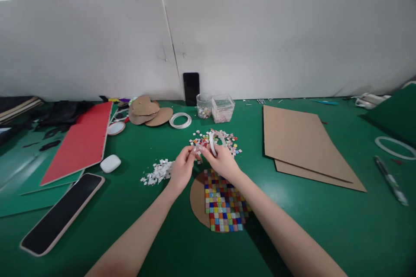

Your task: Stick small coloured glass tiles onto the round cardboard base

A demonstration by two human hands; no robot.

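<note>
My left hand (182, 168) is closed, its fingertips pinched together against those of my right hand. Whatever small piece lies between them is too small to make out. My right hand (222, 163) is closed too and has a thin white ring (212, 142), which looks like a roll of tape, in its fingers. Below the hands lies a round cardboard disc (196, 201), mostly covered by rows of colourful mosaic tiles (224, 215); my right forearm hides part of them. Loose mosaic tiles (233, 139) are scattered just beyond my hands. Left of my left hand is a heap of white paper bits (159, 172).
A clear cup (204, 106) and a clear square box (222, 108) stand at the back beside an upright phone (191, 88). Cardboard sheets (299, 138) lie right; a red board (81, 143), white case (110, 163) and large phone (61, 214) lie left.
</note>
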